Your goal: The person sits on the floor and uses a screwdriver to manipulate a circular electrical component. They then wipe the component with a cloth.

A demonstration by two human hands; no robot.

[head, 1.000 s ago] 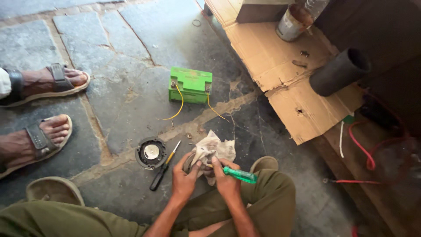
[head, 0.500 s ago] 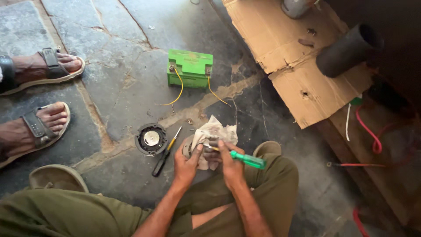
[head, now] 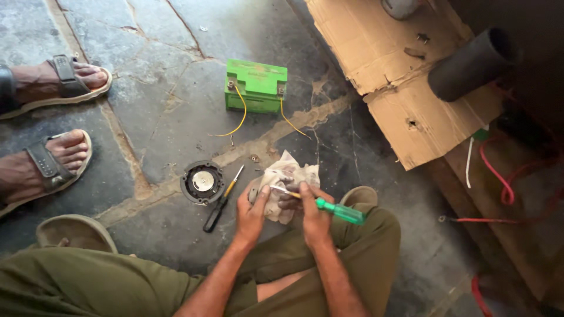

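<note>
On the stone floor (head: 147, 88), the crumpled rag (head: 291, 176) sits between both hands. Nothing has shifted since a moment ago. The left hand (head: 252, 212) cups the rag's near side; the right hand (head: 311, 214) grips a green-handled screwdriver (head: 329, 208), tip in the rag.

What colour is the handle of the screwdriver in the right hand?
Translucent green; the screwdriver in the right hand shows best in the head view.
</note>
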